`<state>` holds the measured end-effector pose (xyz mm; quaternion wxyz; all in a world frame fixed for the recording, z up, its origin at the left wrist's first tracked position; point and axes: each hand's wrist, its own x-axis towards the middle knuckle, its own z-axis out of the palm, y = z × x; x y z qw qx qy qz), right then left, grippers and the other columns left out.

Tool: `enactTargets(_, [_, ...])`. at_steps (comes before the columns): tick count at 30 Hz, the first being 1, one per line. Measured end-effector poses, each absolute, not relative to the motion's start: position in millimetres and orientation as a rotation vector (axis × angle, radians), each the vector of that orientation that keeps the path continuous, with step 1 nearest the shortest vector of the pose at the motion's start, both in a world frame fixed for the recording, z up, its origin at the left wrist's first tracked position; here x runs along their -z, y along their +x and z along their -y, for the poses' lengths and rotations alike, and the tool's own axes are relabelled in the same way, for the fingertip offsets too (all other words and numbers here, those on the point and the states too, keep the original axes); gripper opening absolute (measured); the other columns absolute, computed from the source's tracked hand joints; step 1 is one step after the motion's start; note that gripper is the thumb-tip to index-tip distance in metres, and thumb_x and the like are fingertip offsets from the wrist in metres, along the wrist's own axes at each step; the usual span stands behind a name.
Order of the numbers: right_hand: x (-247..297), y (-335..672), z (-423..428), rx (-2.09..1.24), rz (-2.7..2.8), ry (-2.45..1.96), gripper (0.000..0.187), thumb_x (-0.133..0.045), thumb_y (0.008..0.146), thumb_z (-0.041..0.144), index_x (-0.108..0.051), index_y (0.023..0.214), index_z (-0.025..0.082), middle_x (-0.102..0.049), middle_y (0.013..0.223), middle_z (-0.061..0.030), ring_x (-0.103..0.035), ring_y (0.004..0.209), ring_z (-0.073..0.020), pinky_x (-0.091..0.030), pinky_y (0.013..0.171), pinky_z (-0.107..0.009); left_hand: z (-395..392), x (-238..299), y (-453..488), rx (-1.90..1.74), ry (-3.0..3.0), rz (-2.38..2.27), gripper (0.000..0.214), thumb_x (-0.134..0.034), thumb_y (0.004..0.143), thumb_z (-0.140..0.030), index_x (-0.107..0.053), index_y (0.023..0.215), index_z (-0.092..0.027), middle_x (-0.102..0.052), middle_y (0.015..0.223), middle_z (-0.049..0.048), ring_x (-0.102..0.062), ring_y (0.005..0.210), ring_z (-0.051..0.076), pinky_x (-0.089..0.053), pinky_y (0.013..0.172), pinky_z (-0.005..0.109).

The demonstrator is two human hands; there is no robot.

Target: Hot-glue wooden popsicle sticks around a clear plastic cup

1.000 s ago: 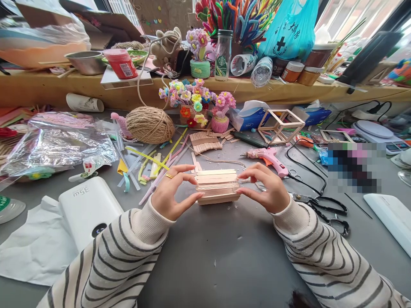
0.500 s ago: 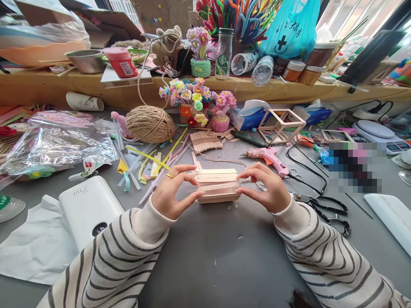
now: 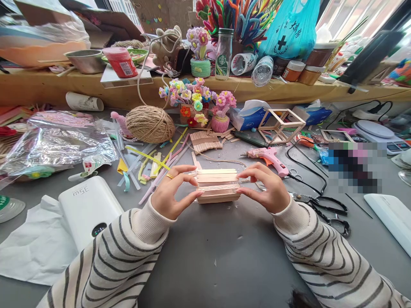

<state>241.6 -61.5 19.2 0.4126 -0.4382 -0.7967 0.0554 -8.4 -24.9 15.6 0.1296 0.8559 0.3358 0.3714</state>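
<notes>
A small box built of wooden craft sticks (image 3: 218, 196) rests on the grey table in front of me. My left hand (image 3: 171, 194) grips its left end between thumb and fingers. At the right end, my right hand (image 3: 265, 188) pinches it the same way. The sticks run crosswise between both hands, with gaps between some of them. Just behind the box lie loose craft sticks (image 3: 195, 161) and a strand of twine. A pink glue gun (image 3: 268, 158) lies beyond my right hand, with black-handled scissors (image 3: 330, 207) to the right of that wrist.
A twine ball (image 3: 150, 124), a bundle of craft sticks (image 3: 206, 142) and an open stick frame (image 3: 281, 126) stand farther back. On the left lies a white power bank (image 3: 88, 209); coloured strips (image 3: 149, 158) are scattered nearby. Jars, pipe cleaners and a blue bag (image 3: 290, 30) crowd the shelf.
</notes>
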Motion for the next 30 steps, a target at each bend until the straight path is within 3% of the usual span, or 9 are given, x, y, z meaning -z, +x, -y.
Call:
enactTargets(11, [-17,242,62,-0.066,2.004,-1.079,0.021,-0.065,0.072,0.027,-0.058,0.089,0.016,-0.058,0.077,-0.0048,-0.050,0.064,-0.0115,-0.048,0.053,-0.024,25,-15,-8,-1.105,2.480,-0.964,0.009,-0.059,0.074,-0.024,-0.055,0.077,-0.017,-0.058,0.104,0.0105,-0.055,0.098,0.019,-0.045,0.086,0.032])
enactTargets(17, [-16,242,65,0.220,2.027,-1.013,0.018,-0.065,0.072,0.025,-0.059,0.086,0.015,-0.058,0.075,-0.0061,-0.054,0.069,-0.0152,-0.050,0.061,-0.030,26,-19,-7,-1.080,2.504,-0.967,0.008,-0.059,0.074,-0.023,-0.054,0.077,-0.017,-0.058,0.103,0.0114,-0.055,0.097,0.019,-0.045,0.085,0.032])
enactTargets(30, [-17,242,75,0.547,2.114,-0.930,0.014,-0.063,0.072,0.010,-0.057,0.083,0.015,-0.062,0.069,-0.0037,-0.051,0.061,-0.0124,-0.045,0.056,-0.026,25,-14,-9,-1.083,2.481,-0.957,0.008,-0.058,0.075,-0.023,-0.054,0.078,-0.018,-0.057,0.105,0.0098,-0.054,0.099,0.019,-0.044,0.086,0.033])
